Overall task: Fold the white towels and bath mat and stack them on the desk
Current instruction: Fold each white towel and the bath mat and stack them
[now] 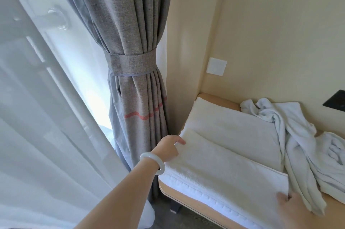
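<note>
The mat (224,165) lies on the surface (218,99), its long axis running between the hands: left hand (169,147) pinching the far-left corner, right hand (293,208) at the near-right corner, grip unclear, crumpled towels (302,135) just beyond.

White bath mat (224,169) with a patterned border lies flat on the tan desk (211,98), its near part folded over itself. The left hand (169,147), pale bangle (152,162) on the wrist, pinches the fold's far left corner, and the right hand (291,204), blurred, touches the near right corner, grip unclear. Crumpled white towels (298,135) lie just right of the mat; a tied-back grey curtain (130,42) and a sheer curtain (46,135) hang to the left, with a white wall plate (217,66) above the desk.
</note>
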`<state>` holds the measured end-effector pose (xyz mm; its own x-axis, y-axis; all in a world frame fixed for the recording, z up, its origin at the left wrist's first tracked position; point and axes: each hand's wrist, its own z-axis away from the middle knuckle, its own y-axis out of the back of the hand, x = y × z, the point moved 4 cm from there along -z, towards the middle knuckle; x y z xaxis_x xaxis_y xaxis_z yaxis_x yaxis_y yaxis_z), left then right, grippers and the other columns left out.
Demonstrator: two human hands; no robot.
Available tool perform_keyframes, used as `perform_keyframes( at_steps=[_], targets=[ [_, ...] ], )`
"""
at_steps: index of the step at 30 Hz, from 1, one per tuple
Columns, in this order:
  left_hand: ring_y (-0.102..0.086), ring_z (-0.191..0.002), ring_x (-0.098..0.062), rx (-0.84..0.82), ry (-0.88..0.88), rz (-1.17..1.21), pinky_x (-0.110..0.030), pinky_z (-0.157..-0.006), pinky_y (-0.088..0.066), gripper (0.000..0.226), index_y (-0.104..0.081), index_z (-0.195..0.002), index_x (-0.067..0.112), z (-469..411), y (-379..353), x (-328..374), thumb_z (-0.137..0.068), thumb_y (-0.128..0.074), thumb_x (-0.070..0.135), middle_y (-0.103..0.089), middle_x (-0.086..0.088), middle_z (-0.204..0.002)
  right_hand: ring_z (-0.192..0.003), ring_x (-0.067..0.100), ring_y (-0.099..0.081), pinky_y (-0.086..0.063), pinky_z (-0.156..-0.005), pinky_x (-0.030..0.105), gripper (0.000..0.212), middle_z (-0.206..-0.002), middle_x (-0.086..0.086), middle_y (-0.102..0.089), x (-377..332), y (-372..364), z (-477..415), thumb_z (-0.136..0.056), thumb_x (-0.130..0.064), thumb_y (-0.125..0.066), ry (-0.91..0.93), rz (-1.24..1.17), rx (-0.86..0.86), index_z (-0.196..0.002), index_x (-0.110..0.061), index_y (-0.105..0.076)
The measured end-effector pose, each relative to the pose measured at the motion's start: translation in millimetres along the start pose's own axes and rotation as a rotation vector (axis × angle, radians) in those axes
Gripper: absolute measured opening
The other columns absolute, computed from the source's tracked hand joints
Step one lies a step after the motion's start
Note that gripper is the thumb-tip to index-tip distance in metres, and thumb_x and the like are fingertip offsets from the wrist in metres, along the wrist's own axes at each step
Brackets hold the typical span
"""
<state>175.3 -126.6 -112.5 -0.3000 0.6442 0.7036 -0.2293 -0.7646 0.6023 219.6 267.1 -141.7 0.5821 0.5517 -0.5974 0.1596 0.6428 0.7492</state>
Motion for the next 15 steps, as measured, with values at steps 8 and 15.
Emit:
perform_keyframes(
  at_steps=[8,15],
  targets=[
    [-0.039,-0.123,-0.028,0.35,-0.201,-0.511,-0.038,-0.103,-0.04,0.047,-0.049,-0.134,0.013,26.1,-13.1,47.5,-0.087,-0.047,0.003,-0.037,-0.007,-0.136,-0.113,0.047,-0.055,-0.044,-0.091,0.056,0.059,-0.124,0.031,-0.057,-72.1,-18.5,50.0,-0.076,-0.016,-0.072,0.734,0.544,0.298,-0.126,0.01,-0.053],
    [0.017,-0.148,-0.029,0.076,-0.292,-0.66,-0.048,-0.118,0.014,0.059,-0.004,-0.156,0.019,25.7,-88.1,38.7,-0.104,-0.026,0.037,0.01,-0.006,-0.163,-0.126,0.036,-0.048,-0.03,-0.101,0.056,0.08,-0.133,0.019,-0.056,-66.4,-96.5,71.2,-0.097,-0.056,-0.002,0.774,0.618,0.039,-0.13,-0.004,-0.054]
  ],
)
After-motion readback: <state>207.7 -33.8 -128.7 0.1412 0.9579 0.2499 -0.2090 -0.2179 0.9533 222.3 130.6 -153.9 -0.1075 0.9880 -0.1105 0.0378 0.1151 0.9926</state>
